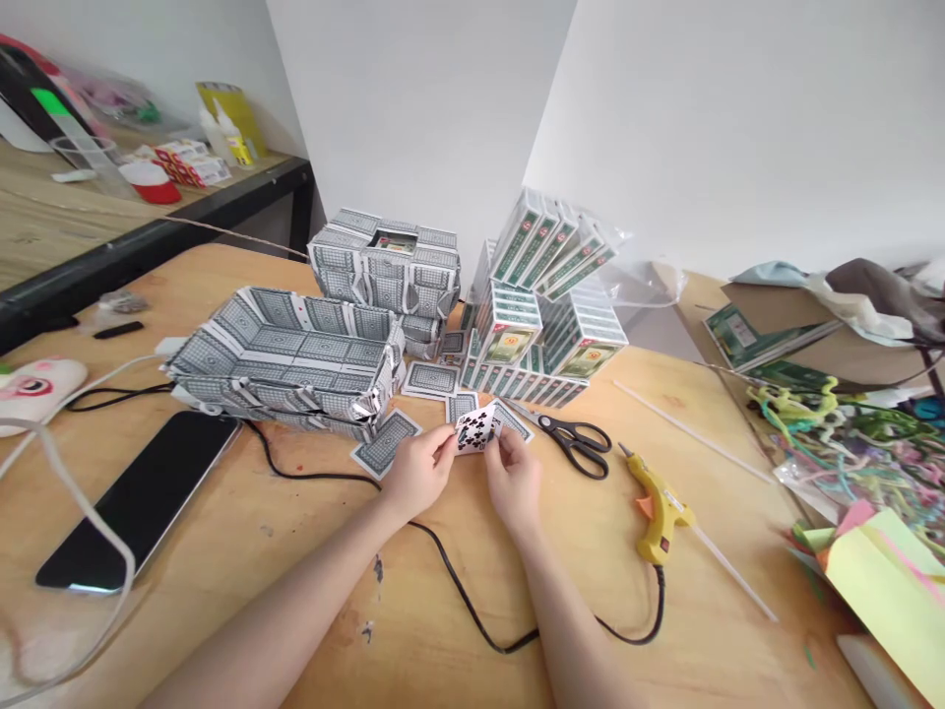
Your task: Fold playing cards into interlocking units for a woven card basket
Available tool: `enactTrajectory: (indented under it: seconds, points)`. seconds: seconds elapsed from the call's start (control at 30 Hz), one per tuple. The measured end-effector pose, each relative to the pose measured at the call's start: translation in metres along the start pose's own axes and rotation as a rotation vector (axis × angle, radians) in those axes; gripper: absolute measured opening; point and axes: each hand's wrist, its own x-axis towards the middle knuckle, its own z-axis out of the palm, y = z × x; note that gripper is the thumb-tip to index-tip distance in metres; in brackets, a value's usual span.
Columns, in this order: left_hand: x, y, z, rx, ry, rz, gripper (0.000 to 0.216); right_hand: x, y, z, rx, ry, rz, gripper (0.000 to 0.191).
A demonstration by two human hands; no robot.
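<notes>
Between my two hands is a playing card (pixel 473 430), a ten of clubs with its face toward me. My left hand (pixel 420 465) pinches its left edge, while my right hand (pixel 515 478) has fingers closed at its right side, where another card seems to overlap it. Loose cards lie back-up around them, one card (pixel 387 443) left of my left hand and another (pixel 431 379) farther back. An open box made of cards (pixel 295 345) stands to the left. Behind it is a second, closed-looking card box (pixel 388 261). Black-handled scissors (pixel 576 438) lie just right of my right hand.
A yellow glue gun (pixel 660 507) lies at right, its black cable running across the table under my forearms. Stacked card packs (pixel 542 315) stand at the back. A tablet-like black device (pixel 140 502) lies at left. Pipe cleaners (pixel 849 443) and coloured paper (pixel 878 591) crowd the right edge.
</notes>
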Motion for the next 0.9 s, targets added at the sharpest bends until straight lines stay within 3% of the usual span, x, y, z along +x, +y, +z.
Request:
enactTrajectory:
  seconds: [0.23,0.37,0.6,0.9]
  points:
    - [-0.0035,0.0019,-0.0009,-0.022,0.000,0.003,0.025,-0.0065,0.0022,0.0057,-0.212,0.081,-0.100,0.029]
    - [-0.0039,0.0029,0.0001,-0.021,-0.019,0.020,0.024,-0.0089,0.0009,0.0077,-0.330,0.145,-0.075,0.028]
    - [-0.0025,-0.0003,0.0034,-0.060,0.099,-0.117,0.019,-0.0029,0.0004,0.0059,0.063,0.028,-0.006,0.027]
    - [-0.0029,0.0026,0.0001,-0.191,0.009,-0.134,0.026,-0.0028,0.0022,0.0040,-0.097,0.105,-0.075,0.021]
